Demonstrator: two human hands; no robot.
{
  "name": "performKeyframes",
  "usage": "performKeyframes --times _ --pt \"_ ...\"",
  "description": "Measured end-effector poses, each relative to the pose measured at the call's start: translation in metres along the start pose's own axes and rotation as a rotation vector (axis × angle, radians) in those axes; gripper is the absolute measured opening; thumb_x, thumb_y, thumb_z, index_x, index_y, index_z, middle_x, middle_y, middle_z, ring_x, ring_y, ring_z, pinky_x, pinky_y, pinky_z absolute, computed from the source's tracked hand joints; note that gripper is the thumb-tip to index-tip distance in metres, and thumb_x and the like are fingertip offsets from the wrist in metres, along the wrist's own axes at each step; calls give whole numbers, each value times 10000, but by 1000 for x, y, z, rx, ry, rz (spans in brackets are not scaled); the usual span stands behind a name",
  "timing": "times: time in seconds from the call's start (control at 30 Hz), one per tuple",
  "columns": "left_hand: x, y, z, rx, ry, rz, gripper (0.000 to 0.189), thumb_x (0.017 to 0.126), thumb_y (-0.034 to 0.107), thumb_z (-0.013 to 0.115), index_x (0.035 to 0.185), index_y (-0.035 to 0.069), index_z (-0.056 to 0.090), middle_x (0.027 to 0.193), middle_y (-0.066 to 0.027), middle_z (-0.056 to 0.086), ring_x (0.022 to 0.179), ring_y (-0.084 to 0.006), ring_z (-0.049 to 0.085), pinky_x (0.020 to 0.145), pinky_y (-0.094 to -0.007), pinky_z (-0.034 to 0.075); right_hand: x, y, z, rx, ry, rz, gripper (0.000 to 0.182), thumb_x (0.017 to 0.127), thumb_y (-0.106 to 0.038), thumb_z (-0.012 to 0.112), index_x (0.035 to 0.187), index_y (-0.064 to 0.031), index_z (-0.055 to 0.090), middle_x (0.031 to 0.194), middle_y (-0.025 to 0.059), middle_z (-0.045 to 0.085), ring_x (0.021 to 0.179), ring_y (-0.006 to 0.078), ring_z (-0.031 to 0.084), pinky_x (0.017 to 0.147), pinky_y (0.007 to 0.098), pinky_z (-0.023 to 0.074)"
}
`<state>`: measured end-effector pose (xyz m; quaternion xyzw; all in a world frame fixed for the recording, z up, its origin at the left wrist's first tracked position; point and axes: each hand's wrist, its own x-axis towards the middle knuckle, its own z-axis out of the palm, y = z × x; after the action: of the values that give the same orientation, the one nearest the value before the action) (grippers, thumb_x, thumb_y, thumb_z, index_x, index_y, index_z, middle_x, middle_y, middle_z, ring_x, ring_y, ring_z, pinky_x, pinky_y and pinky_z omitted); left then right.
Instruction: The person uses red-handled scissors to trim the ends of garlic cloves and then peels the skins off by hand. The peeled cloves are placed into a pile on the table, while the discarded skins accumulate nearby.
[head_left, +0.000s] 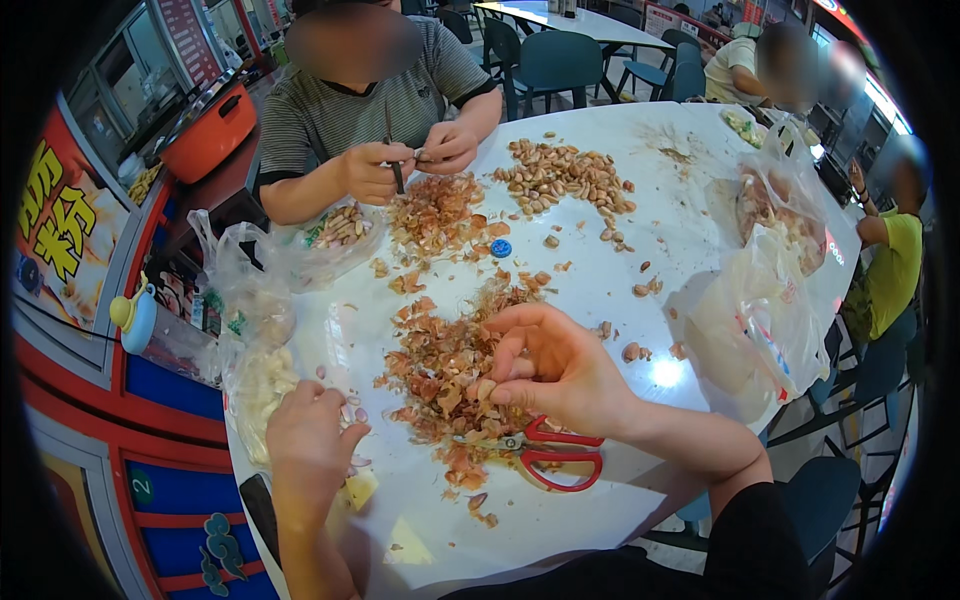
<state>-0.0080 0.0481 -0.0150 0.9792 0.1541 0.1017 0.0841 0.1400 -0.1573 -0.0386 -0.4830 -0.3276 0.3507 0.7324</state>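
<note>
My right hand (562, 367) pinches a small pale clove (486, 390) between thumb and fingertips, above a heap of dry, papery reddish-brown skins (435, 367). Scissors with red handles (559, 461) lie under that wrist, their blades reaching into the skins. On the left, my left hand (311, 435) rests over several small peeled pinkish shallots (358, 414), thumb spread from the fingers; I see nothing held, though the fingertips are partly hidden. Beside it sits a clear plastic bag of pale peeled cloves (266, 382).
Across the white table (600, 510), a person (367, 120) holds scissors (395, 161) and a small bulb over more skins (439, 210). Unpeeled bulbs (562, 176) lie beyond. Plastic bags (765, 315) stand right; a dark phone (259, 510) lies at the left edge.
</note>
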Motion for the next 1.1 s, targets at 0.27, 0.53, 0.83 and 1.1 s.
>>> performKeyframes --times 0.27,0.53,0.83,1.1 --pt "-3 63 23 -1483 -300 -125 201 861 1 504 1061 -8 523 961 -111 605 869 -157 605 711 -245 484 -7 -3 11 -50 -2 -10 466 775 72 591 1183 -24 388 844 41 524 793 92 529 698 212 442" --pt "-3 63 37 -1508 -227 -83 243 843 -37 510 1085 -48 493 938 -133 605 817 -174 613 735 -273 503 -9 2 15 -359 49 -156 411 760 43 598 1133 -22 437 775 26 538 702 83 537 631 229 453" --pt "3 56 33 -1652 -337 -141 185 847 -11 525 1029 3 503 950 -111 594 813 -165 615 659 -268 537 -8 5 12 -357 1 -274 370 759 27 589 1100 -25 454 777 17 533 701 87 534 628 227 444" --pt "5 50 35 -1900 -376 -249 164 828 -2 548 988 14 520 919 -103 589 811 -185 609 699 -278 527 1 -3 -3 -889 93 -434 135 735 -4 628 863 -21 589 838 84 532 737 203 555 619 276 445"
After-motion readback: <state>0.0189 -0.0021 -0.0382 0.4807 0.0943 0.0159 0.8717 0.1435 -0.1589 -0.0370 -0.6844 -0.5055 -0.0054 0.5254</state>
